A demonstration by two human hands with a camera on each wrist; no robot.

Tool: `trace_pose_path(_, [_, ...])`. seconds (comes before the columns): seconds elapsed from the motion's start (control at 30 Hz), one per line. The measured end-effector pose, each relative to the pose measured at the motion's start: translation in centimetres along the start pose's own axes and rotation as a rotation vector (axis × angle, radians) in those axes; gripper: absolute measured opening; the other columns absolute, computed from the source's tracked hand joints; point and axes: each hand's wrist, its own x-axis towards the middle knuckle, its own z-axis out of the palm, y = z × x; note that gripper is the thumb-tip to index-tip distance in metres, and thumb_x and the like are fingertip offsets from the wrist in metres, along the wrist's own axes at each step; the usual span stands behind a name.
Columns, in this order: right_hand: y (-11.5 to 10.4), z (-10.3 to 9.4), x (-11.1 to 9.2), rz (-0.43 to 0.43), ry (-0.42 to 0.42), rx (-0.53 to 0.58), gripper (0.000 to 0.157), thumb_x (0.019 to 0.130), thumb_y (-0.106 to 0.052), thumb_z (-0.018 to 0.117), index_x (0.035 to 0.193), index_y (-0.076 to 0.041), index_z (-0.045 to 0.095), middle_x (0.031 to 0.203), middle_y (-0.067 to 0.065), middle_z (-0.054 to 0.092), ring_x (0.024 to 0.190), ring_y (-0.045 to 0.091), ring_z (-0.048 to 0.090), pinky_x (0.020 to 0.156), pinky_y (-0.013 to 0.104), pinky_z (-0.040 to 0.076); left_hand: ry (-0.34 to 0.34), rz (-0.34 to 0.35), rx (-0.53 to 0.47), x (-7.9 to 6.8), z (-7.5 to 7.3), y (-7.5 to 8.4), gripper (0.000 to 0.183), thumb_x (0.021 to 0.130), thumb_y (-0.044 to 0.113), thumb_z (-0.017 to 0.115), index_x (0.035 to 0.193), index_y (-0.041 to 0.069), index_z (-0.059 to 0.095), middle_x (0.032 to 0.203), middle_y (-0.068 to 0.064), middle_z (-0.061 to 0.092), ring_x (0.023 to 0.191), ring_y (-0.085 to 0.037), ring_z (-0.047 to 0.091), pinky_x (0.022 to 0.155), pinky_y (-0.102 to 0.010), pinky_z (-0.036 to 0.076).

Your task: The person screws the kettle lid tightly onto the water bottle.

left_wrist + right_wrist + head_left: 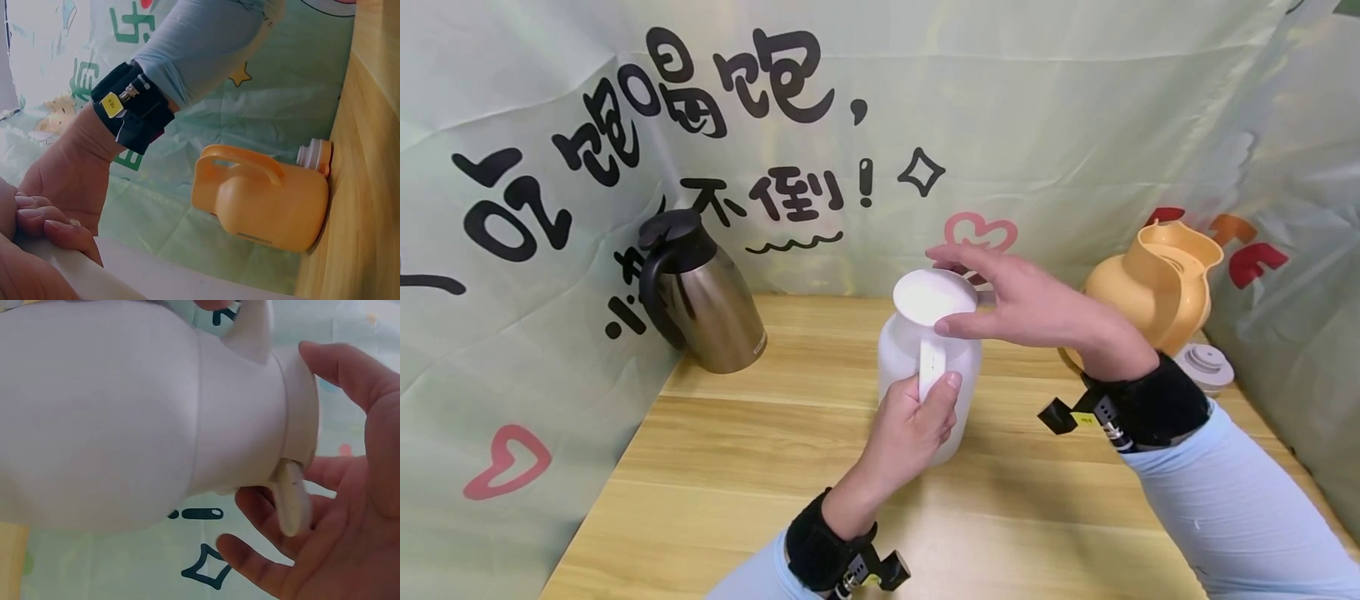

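Note:
A white jug (897, 354) with a flat round lid (932, 296) stands upright on the wooden table. My left hand (910, 429) grips its handle (932, 360), fingers wrapped round and thumb along the near side. Spread about the lid is my right hand (1026, 300). In the right wrist view, its thumb (337, 365) meets the lid's rim. Its other fingers (253, 559) bend loosely behind a small white tab (294, 503) that juts out beside the lid. The palm stays apart from the lid.
At the back left stands a steel jug (722, 312) with a black handle and top. An orange jug (1150, 287) is at the back right, beside a small pale stopper-like piece (1205, 367). Printed cloth (1075, 108) surrounds the wooden table (715, 492).

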Motion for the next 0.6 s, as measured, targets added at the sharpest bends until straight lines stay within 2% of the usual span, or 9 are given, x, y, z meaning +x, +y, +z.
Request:
trace_pose_path(0.13, [0.0,0.8,-0.1,-0.005,0.083,-0.072,0.080,0.075,-0.056,0.076,0.140,-0.022,0.044,0.119,-0.005,0.056,0.105,0.012,0.053,0.087,0.042,0.048,0.006,0.004,0.005,0.0,0.0,-0.1,0.041,0.102,0.029,0.048,0.069,0.005,0.049,0.051,-0.008,0.041,0.043,-0.012,0.038,0.042,-0.025,0.032])
trace_pose_path(0.27, [-0.4,1.6,-0.2,0.019,0.152,-0.141,0.082,0.073,-0.066,0.071,0.138,-0.021,0.047,0.120,-0.001,0.053,0.102,0.016,0.051,0.081,0.042,0.048,0.010,0.014,0.010,0.0,0.0,-0.1,0.041,0.102,0.028,0.048,0.069,0.004,0.049,0.051,-0.007,0.041,0.043,-0.012,0.038,0.041,-0.025,0.032])
trace_pose_path(0.47, [-1.4,2.9,-0.4,0.163,0.215,-0.163,0.085,0.073,-0.074,0.064,0.134,-0.018,0.049,0.133,0.012,0.044,0.110,0.028,0.048,0.086,0.051,0.046,0.013,0.024,0.016,0.1,0.0,-0.1,0.039,0.102,0.026,0.048,0.071,0.003,0.049,0.051,-0.007,0.041,0.043,-0.012,0.038,0.040,-0.024,0.032])
trace_pose_path(0.6, [-2.1,3.5,-0.5,0.261,0.242,-0.151,0.087,0.072,-0.078,0.061,0.133,-0.018,0.048,0.133,0.012,0.042,0.110,0.030,0.049,0.086,0.052,0.046,0.008,0.013,0.010,0.1,0.0,-0.1,0.038,0.102,0.027,0.048,0.075,0.001,0.051,0.053,-0.008,0.042,0.044,-0.012,0.038,0.041,-0.024,0.033])
